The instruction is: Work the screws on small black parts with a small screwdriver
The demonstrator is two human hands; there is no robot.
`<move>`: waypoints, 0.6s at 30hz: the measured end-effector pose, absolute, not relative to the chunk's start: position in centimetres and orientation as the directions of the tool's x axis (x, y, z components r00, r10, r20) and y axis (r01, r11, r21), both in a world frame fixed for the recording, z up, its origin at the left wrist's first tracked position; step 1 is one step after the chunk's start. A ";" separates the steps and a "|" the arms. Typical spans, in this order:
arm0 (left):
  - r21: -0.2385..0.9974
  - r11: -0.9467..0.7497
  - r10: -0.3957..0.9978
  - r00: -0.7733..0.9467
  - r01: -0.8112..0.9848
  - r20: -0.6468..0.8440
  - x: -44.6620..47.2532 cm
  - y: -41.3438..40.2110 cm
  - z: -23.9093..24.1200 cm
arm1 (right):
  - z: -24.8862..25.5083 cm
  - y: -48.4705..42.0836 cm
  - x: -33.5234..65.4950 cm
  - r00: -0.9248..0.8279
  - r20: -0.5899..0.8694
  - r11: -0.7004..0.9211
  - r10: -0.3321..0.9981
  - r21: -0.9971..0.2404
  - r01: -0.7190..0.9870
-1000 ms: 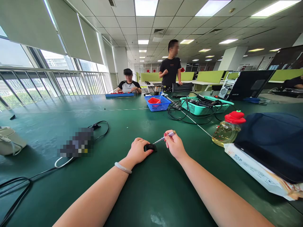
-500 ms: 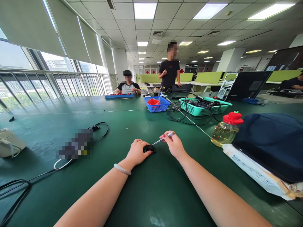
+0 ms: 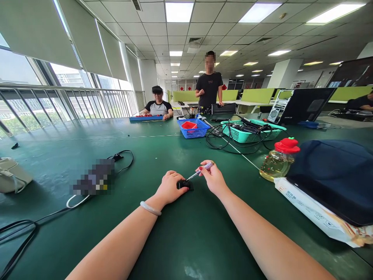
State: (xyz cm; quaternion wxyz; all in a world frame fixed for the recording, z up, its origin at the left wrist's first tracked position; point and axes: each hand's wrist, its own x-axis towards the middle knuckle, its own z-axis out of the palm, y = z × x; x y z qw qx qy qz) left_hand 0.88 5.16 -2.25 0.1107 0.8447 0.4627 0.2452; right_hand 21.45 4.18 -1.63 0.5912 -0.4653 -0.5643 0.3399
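On the green table (image 3: pixel 186 233), my left hand (image 3: pixel 169 188) grips a small black part (image 3: pixel 184 184), its thumb along the near side and the other fingers over the far side. What kind of part it is I cannot make out. My right hand (image 3: pixel 213 177) pinches the pale purple handle of a screwdriver (image 3: pixel 207 166). The metal shaft slants down to the left, and its tip meets the top of the black part. A pale bangle (image 3: pixel 150 208) circles my left wrist.
To the right stand a red-capped bottle (image 3: pixel 275 165), a dark blue bag (image 3: pixel 332 175) and a white packet (image 3: pixel 314 210). Farther back are a blue basket (image 3: pixel 194 133) and a green basket (image 3: pixel 247 136) with cables. A cable (image 3: pixel 35 225) runs along the left. Two people are beyond the table.
The screwdriver handle and my right fingers have shifted slightly; the tip stays at the black part. The seated person's hand has lowered, and the standing person has turned their head.
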 end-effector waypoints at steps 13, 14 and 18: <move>0.412 -0.541 0.840 0.446 0.733 0.310 1.0 5.1 -2.3 | -1.7 4.0 21.5 0.228 0.412 0.402 0.882 -0.911 0.094; 0.410 -0.544 0.838 0.447 0.733 0.313 1.0 5.1 -2.3 | -1.7 4.0 21.5 0.221 0.423 0.409 0.879 -0.906 0.108; 0.408 -0.547 0.836 0.451 0.731 0.312 1.0 5.1 -2.3 | -1.7 3.9 21.5 0.196 0.458 0.441 0.867 -0.888 0.129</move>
